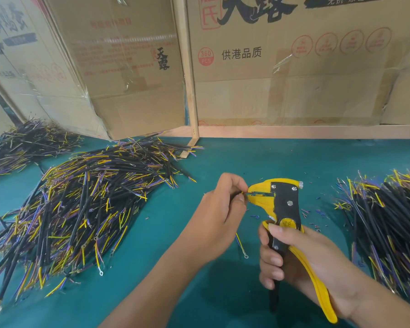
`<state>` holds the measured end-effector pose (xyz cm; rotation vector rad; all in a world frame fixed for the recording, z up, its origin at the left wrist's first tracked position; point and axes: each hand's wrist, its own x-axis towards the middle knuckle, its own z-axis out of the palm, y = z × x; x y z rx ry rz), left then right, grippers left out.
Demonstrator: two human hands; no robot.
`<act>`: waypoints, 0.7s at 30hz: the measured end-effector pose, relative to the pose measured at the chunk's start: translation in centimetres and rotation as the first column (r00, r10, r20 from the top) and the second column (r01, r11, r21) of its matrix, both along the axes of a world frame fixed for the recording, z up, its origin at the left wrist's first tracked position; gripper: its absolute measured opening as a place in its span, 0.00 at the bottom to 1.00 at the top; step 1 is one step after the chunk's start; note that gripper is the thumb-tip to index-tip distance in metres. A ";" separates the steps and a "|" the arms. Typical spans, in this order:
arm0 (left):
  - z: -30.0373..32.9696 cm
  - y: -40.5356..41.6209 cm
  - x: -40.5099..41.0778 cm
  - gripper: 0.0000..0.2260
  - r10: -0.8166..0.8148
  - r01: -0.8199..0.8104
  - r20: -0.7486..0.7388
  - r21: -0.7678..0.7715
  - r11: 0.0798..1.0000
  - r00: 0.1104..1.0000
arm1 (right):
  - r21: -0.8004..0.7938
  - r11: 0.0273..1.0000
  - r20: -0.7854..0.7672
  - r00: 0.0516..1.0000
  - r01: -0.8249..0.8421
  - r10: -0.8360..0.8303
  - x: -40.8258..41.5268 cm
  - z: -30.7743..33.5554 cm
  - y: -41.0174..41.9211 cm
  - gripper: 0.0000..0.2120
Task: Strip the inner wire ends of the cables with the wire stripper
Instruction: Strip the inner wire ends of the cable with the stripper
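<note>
I see the L hand (219,209) w/ fingers (232,183) pinching a cable (240,243), its wire end fed into the yellow head of the wire stripper (279,204). The cable's lower end w/ a ring terminal hangs under the hand. R hand (291,256) has its fingers wrapped round the stripper handles, tool upright above the green bench (166,223). Big cable pile (81,209) on the L, another pile (388,228) on the R, cut insulation bits (317,213) near the tool. Cardboard boxes (282,67) stand behind.
</note>
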<state>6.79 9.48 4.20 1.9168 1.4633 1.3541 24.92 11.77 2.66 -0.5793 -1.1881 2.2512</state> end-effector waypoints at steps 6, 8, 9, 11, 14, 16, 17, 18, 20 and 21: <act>-0.7 0.4 0.3 0.06 -0.023 0.036 0.171 -0.078 0.996 0.985 | -0.012 0.998 0.059 0.997 0.056 -0.055 -0.1 0.4 -0.4 0.18; -0.7 0.5 0.4 0.07 -0.021 0.041 0.204 -0.093 0.995 0.979 | -0.017 0.997 0.075 0.994 0.079 -0.077 0.0 0.5 -0.3 0.18; -0.7 0.5 0.5 0.07 -0.019 0.040 0.213 -0.096 0.995 0.977 | -0.019 0.996 0.084 0.992 0.092 -0.090 0.1 0.5 -0.3 0.19; -0.6 0.5 0.5 0.06 -0.016 0.037 0.217 -0.095 0.995 0.976 | -0.014 0.993 0.099 0.988 0.116 -0.114 0.2 0.6 -0.2 0.20; -0.5 0.4 0.5 0.06 -0.009 0.023 0.200 -0.068 0.997 0.980 | -0.002 0.991 0.103 0.985 0.136 -0.135 0.2 0.6 -0.1 0.20; -0.2 0.3 0.3 0.06 -0.007 0.014 0.152 -0.048 0.999 0.988 | -0.006 0.990 0.101 0.986 0.137 -0.136 0.3 0.7 0.0 0.20; -0.1 0.3 0.1 0.07 -0.012 0.017 0.130 -0.040 0.999 0.991 | -0.010 0.990 0.098 0.986 0.138 -0.136 0.3 0.8 0.0 0.19; -0.1 0.3 0.0 0.07 -0.019 0.023 0.115 -0.035 0.999 0.993 | -0.016 0.990 0.095 0.986 0.138 -0.136 0.3 0.8 0.0 0.19; -0.2 0.4 -0.2 0.07 -0.027 0.029 0.087 -0.022 0.999 0.996 | -0.022 0.990 0.090 0.987 0.137 -0.135 0.3 0.8 0.0 0.19; -0.3 0.5 -0.2 0.06 -0.021 0.021 0.064 -0.010 1.000 0.998 | -0.025 0.990 0.083 0.988 0.136 -0.133 0.2 0.9 -0.1 0.19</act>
